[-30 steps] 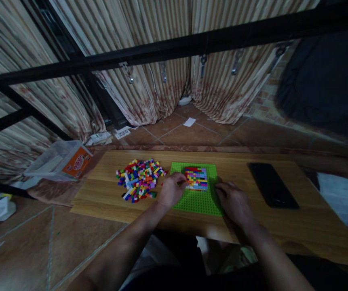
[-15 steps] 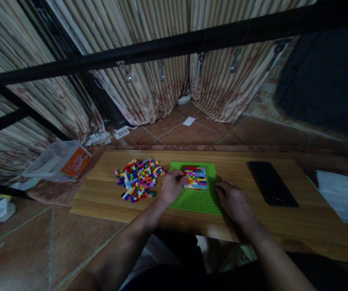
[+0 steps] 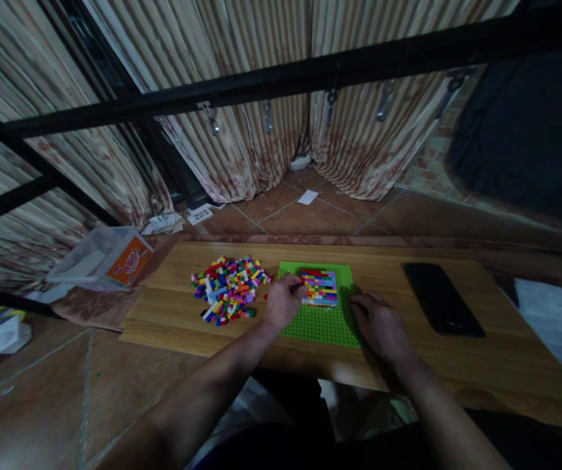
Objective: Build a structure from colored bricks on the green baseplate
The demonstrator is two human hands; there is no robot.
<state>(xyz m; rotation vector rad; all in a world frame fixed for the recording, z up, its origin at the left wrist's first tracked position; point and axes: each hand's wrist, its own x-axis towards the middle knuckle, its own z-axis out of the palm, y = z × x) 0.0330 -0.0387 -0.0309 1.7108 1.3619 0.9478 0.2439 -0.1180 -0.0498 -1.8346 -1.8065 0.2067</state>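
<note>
The fingers [image 3: 296, 286] of the left hand [image 3: 283, 303] are curled and set against the left edge of the block of coloured bricks [image 3: 319, 288]. Whether a small brick is pinched between them cannot be told. The block is seated on the far half of the green baseplate [image 3: 312, 323], directly right of these fingers. Compared with a second ago, the left fingers are placed slightly farther up the block's left edge, and the block is unchanged in its place on the baseplate.

The right hand [image 3: 377, 321] is laid palm down with its fingers loosely spread and nothing held. Its fingertips rest at the baseplate's near right edge, much as they were before.

To the left of the left hand, a pile of loose bricks [image 3: 229, 297] is spread on the counter [image 3: 481, 365], near the hand but not touched. To the right of the right hand, well apart from it, a black phone [image 3: 442, 299] is laid flat. Farther left, off the counter's end, a clear plastic tub [image 3: 107, 258] with an orange label is seen.
</note>
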